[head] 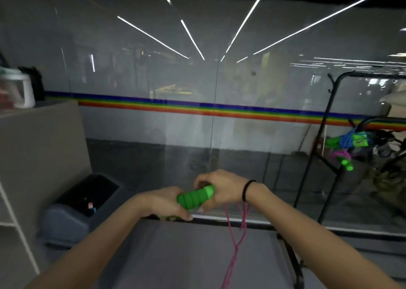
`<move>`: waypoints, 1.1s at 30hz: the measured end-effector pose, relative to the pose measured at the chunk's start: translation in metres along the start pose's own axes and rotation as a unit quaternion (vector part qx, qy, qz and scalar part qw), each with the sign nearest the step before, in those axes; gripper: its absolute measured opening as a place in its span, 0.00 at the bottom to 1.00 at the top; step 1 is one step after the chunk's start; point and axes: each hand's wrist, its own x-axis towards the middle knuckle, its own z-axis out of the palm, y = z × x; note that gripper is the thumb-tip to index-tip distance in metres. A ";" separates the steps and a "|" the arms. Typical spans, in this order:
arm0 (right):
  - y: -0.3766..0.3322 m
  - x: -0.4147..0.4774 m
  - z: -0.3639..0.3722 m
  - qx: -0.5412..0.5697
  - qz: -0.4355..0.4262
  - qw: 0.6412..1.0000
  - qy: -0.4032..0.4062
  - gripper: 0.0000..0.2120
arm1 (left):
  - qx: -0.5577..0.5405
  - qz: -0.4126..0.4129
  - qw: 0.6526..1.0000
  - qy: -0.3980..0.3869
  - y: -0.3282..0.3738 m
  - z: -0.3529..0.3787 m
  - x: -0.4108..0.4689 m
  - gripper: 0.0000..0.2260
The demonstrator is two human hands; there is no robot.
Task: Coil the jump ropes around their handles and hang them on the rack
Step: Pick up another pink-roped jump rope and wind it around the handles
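Gripping green handles point(195, 197) in left hand point(162, 203) and right hand point(222, 190); pink rope point(236, 244) hangs loose, coiling barely begun; next: wrap, then rack point(325, 122)

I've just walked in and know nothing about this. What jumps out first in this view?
Front and centre, two bare hands, the left hand and the right hand, clasp bright green jump rope handles, with a pink rope dangling below the right wrist. Behind them a rainbow stripe runs across the glass wall. At far right, coiled ropes already hang on a black rack.
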 end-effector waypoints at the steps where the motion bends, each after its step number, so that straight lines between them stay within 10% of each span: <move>1: 0.009 -0.008 -0.008 0.047 0.011 0.999 0.003 0.22 | 0.027 0.006 0.999 0.026 0.009 -0.001 -0.003 0.14; 8: 0.083 -0.069 -0.001 0.407 0.039 0.913 0.012 0.17 | -0.004 0.002 0.992 0.127 0.047 0.000 -0.001 0.14; 13: 0.161 -0.117 0.053 0.414 0.159 0.894 0.059 0.08 | -0.096 -0.018 0.954 0.284 0.061 -0.013 0.001 0.09; 16: 0.193 -0.145 0.094 0.291 0.226 0.917 -0.154 0.06 | -0.076 -0.024 0.956 0.283 0.075 -0.018 0.000 0.09; 18: 0.201 -0.148 0.096 0.216 0.245 0.925 -0.194 0.24 | -0.029 -0.019 0.960 0.278 0.089 -0.014 0.002 0.12; 21: 0.186 -0.131 0.065 0.367 0.182 0.912 -0.004 0.40 | 0.052 -0.008 0.965 0.258 0.109 -0.002 0.011 0.15; 28: 0.110 -0.078 0.025 0.664 -0.037 0.726 0.174 0.19 | -0.017 0.002 0.974 0.225 0.124 0.006 0.030 0.18; 30: 0.101 -0.074 0.039 0.635 -0.002 0.738 0.228 0.16 | -0.053 -0.008 0.968 0.246 0.119 0.004 0.034 0.16; 33: 0.093 -0.073 0.053 0.403 0.073 0.871 0.271 0.15 | -0.157 -0.024 0.951 0.264 0.109 0.002 0.043 0.15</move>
